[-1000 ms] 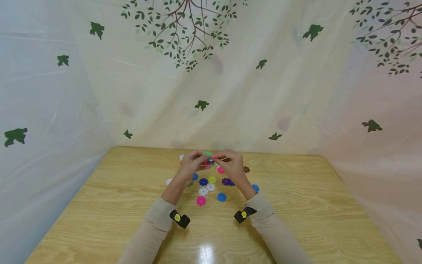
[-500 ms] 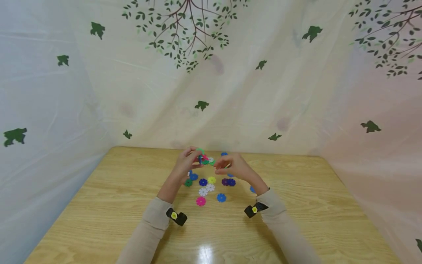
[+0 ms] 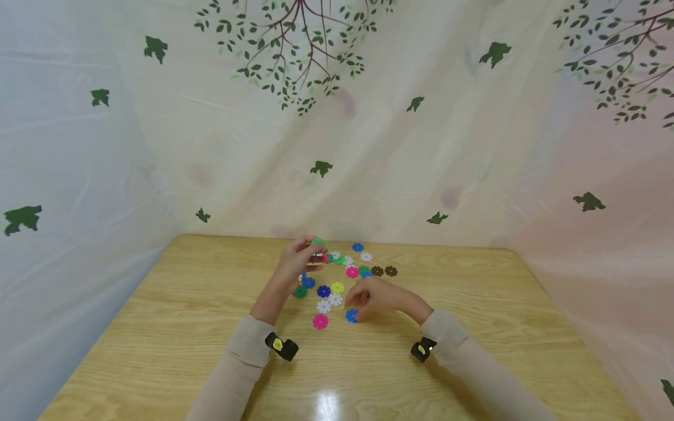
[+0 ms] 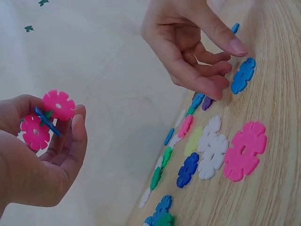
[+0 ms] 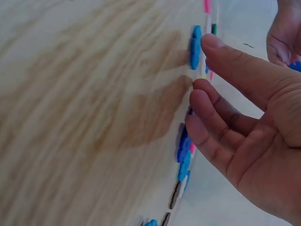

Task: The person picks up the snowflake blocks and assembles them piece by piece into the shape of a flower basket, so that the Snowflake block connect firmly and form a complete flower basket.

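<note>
My left hand [image 3: 291, 262] holds a small cluster of joined plastic snowflake discs above the table's far side. In the left wrist view, two pink discs [image 4: 59, 104] and a blue disc [image 4: 47, 121] set edge-on between them show in it, with some green partly hidden by the fingers. My right hand [image 3: 378, 293] is low over the table with nothing in it, fingers loosely bent and thumb apart. A light blue disc [image 4: 243, 76] lies on the wood right by its thumb tip. Seen from the right wrist, that blue disc [image 5: 195, 47] sits just beyond the thumb.
Several loose discs lie scattered on the wooden table [image 3: 184, 327]: a pink one [image 3: 320, 321] nearest, then white [image 3: 323, 306], yellow [image 3: 337, 287] and dark blue [image 3: 323, 290] ones. Two brown discs [image 3: 391, 271] lie at the right. A printed cloth [image 3: 253, 175] hangs behind the table.
My right hand has left the cluster and moved back toward me and down to the light blue disc. My left hand has shifted slightly left, still holding the cluster.
</note>
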Tool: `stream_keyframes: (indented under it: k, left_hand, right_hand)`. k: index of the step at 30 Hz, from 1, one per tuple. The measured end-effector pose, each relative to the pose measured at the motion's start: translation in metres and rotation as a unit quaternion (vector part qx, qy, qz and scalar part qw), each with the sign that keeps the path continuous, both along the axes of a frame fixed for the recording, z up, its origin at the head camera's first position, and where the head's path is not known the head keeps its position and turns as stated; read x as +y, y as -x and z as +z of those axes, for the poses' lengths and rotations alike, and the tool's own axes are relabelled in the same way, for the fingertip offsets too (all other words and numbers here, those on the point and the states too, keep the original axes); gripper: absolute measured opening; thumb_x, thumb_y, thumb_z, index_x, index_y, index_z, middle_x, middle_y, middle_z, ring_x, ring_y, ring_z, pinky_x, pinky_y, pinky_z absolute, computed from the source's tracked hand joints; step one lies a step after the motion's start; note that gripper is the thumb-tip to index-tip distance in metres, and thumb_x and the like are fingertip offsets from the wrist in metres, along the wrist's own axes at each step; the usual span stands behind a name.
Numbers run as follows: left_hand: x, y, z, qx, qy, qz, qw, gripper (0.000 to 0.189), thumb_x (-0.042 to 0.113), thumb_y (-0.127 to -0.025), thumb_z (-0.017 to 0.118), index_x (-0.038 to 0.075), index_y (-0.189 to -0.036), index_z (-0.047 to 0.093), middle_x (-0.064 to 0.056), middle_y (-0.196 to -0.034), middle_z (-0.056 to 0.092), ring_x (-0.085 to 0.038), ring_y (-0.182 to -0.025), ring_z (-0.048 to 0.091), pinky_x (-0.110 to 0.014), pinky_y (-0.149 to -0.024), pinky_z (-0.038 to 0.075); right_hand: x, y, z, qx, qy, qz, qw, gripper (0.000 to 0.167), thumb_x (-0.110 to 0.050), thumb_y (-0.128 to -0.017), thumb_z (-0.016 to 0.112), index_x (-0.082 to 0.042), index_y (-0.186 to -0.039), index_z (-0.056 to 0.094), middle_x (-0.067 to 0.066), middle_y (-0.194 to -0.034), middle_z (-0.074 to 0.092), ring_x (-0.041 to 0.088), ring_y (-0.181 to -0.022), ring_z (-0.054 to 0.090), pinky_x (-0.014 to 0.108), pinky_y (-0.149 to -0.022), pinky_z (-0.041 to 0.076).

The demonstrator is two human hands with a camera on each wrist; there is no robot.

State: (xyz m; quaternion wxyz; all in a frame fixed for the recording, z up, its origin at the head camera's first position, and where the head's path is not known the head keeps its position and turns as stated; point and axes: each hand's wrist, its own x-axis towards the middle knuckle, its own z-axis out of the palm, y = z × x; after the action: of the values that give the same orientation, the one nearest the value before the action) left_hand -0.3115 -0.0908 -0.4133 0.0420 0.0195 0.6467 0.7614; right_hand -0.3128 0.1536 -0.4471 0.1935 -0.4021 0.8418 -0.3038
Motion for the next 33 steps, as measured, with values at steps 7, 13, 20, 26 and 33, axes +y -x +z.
stream_keyframes:
  k: [7, 13, 20, 26, 33]
  left_hand:
    - [-0.001, -0.001, 0.000, 0.002, 0.015, -0.001, 0.9999, 0.008, 0.018, -0.101, 0.065, 0.011, -0.104, 0.066, -0.004, -0.094, 0.073, -0.012, -0.079, 0.073, -0.037, -0.080, 0.061]
    - [-0.001, -0.001, 0.000, 0.006, 0.031, 0.003, 0.9995, 0.013, 0.021, -0.101, 0.064, 0.010, -0.108, 0.066, -0.011, -0.102, 0.073, -0.010, -0.078, 0.072, -0.039, -0.082, 0.061]
    - [0.000, 0.002, -0.001, 0.011, 0.048, 0.015, 0.9987, 0.025, 0.021, -0.106, 0.054, 0.006, -0.123, 0.063, -0.006, -0.102, 0.071, -0.010, -0.082, 0.068, -0.033, -0.077, 0.059]
    - [0.000, 0.003, -0.002, 0.009, 0.047, -0.001, 0.9988, 0.029, 0.020, -0.107, 0.046, 0.005, -0.130, 0.055, -0.009, -0.106, 0.065, -0.013, -0.087, 0.064, -0.027, -0.074, 0.057]
    - [0.002, 0.002, 0.000, 0.028, 0.057, -0.019, 0.9978, 0.021, 0.016, -0.104, 0.051, 0.008, -0.123, 0.049, -0.006, -0.100, 0.064, -0.013, -0.084, 0.067, -0.027, -0.074, 0.057]
  right_hand:
    - [-0.001, -0.001, -0.005, 0.014, -0.001, 0.000, 0.9999, 0.015, -0.005, -0.084, 0.082, -0.006, -0.098, 0.076, 0.005, -0.093, 0.069, 0.004, -0.079, 0.057, 0.019, -0.072, 0.051]
    - [-0.001, -0.001, -0.006, 0.002, 0.009, 0.009, 0.9999, 0.018, -0.003, -0.086, 0.080, -0.003, -0.102, 0.075, 0.009, -0.086, 0.068, 0.002, -0.074, 0.054, 0.020, -0.068, 0.051]
    - [-0.001, 0.000, -0.004, -0.016, 0.013, -0.041, 0.9990, 0.016, -0.001, -0.085, 0.079, -0.006, -0.095, 0.068, 0.005, -0.088, 0.067, 0.009, -0.078, 0.059, 0.023, -0.072, 0.053]
    - [-0.008, 0.008, 0.006, 0.048, 0.084, -0.104, 0.9898, 0.008, -0.005, -0.090, 0.076, -0.004, -0.094, 0.069, 0.009, -0.090, 0.071, 0.012, -0.081, 0.064, 0.025, -0.074, 0.055]
    - [-0.032, 0.010, 0.033, 0.074, 0.218, -0.179, 0.9566, 0.017, -0.003, -0.095, 0.069, 0.005, -0.110, 0.070, 0.023, -0.098, 0.072, 0.040, -0.089, 0.069, 0.046, -0.077, 0.060]
